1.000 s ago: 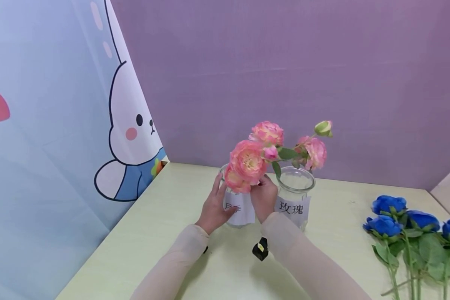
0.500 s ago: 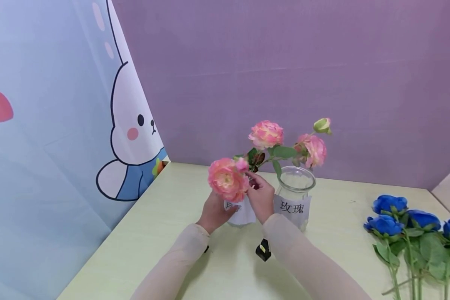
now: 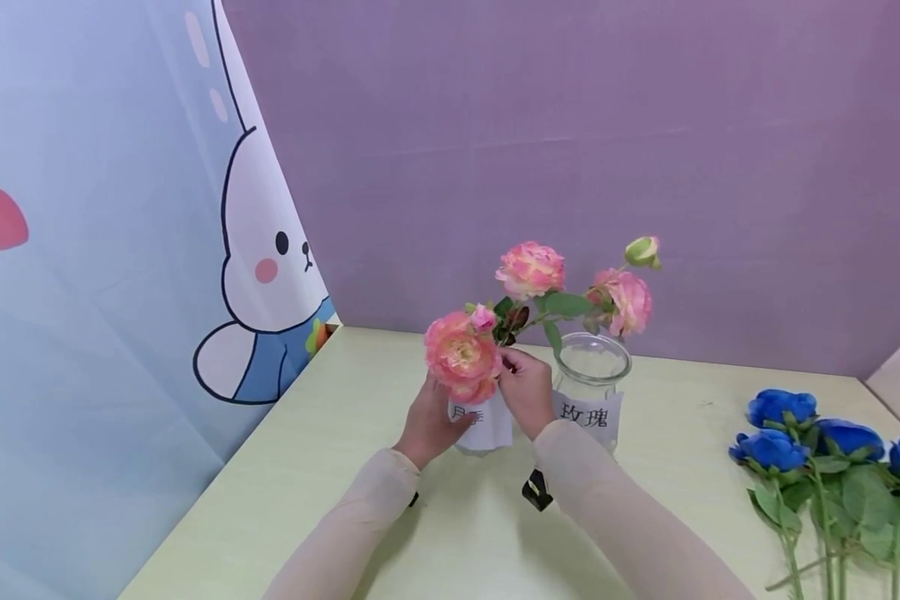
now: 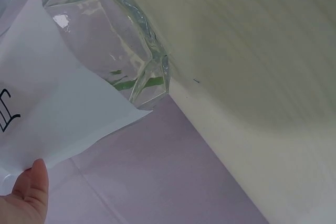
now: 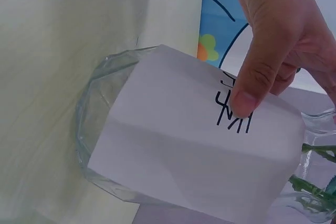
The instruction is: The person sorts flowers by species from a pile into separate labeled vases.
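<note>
My left hand (image 3: 431, 421) grips the left glass jar (image 4: 105, 40) round its side, and its thumb (image 5: 252, 90) presses on the white paper label (image 5: 184, 135) stuck there. My right hand (image 3: 527, 392) pinches at the jar's mouth, fingertips right behind a large pink flower (image 3: 462, 354) with a small pink bud (image 3: 483, 318). That bloom overlaps the jar's rim and hides the stem. Green stems (image 5: 307, 187) show inside the jar. Another pink bloom (image 3: 531, 270) rises behind, and a third pink bloom (image 3: 624, 300) leans out to the right.
A second glass jar (image 3: 594, 358) with a written label (image 3: 588, 419) stands just right of my right hand. Several blue roses (image 3: 780, 408) with leafy stems lie on the table (image 3: 675, 500) at the right. A purple backdrop (image 3: 570, 125) hangs behind.
The large pink flower and its bud have shifted left and down, apart from the bloom behind. My right hand has stayed at the jar's mouth, and my left hand still holds the jar.
</note>
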`<state>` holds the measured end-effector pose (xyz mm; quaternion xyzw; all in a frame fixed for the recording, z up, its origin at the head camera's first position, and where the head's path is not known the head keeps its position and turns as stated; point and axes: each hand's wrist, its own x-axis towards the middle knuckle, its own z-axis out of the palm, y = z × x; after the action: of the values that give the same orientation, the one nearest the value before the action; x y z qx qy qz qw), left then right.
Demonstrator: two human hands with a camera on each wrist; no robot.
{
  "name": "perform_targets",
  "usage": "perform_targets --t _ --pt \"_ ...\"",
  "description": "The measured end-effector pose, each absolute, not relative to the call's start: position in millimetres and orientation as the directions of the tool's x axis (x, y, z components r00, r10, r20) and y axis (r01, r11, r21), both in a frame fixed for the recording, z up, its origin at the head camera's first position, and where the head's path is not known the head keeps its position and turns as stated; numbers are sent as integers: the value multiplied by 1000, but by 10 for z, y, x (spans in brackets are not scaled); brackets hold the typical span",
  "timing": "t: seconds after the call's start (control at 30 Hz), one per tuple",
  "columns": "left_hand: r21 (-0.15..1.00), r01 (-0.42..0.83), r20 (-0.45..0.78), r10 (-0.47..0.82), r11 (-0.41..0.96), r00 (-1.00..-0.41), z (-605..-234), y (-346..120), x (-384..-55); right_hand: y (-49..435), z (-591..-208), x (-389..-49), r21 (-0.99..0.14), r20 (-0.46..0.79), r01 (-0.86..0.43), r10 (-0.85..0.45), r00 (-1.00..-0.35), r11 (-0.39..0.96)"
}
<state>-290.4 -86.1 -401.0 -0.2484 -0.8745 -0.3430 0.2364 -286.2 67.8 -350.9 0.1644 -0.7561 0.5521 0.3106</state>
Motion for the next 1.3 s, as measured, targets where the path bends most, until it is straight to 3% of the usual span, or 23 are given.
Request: perform_targets --t 0.17,0.3,0.43,0.53,0.7,0.97,1.17,1.3 --pt "435 642 633 293 631 -717 -4019 -884 -2922 695 -3452 -2848 -738 600 -506 89 -795 447" --pt "453 684 657 304 572 -690 -4053 -947 -2915 716 -3406 -2834 -770 538 -461 62 -840 442" --pt "526 642 620 265 559 -739 -4063 -1001 -2826 801 -3404 -2795 -809 483 -443 8 -875 385" --pt "481 597 618 235 641 -750 -4034 -1021 -2726 943 -3447 -2727 -816 446 -436 -65 -893 381" --pt "318 634 715 261 705 -649 -4035 -1009 -2617 1264 -3570 -2600 -780 418 -449 -171 -892 435" --pt "45 788 774 477 614 -416 -4167 -737 -2625 1692 -3706 -2432 -656 470 -517 -238 -850 550" --pt "73 856 725 562 512 -398 -4130 -419 -2596 2032 -3838 -2282 -421 580 -609 -317 -751 673" --pt "56 872 680 622 485 -390 -4066 -270 -2569 2257 -3872 -2173 -355 521 -546 -324 -790 759"
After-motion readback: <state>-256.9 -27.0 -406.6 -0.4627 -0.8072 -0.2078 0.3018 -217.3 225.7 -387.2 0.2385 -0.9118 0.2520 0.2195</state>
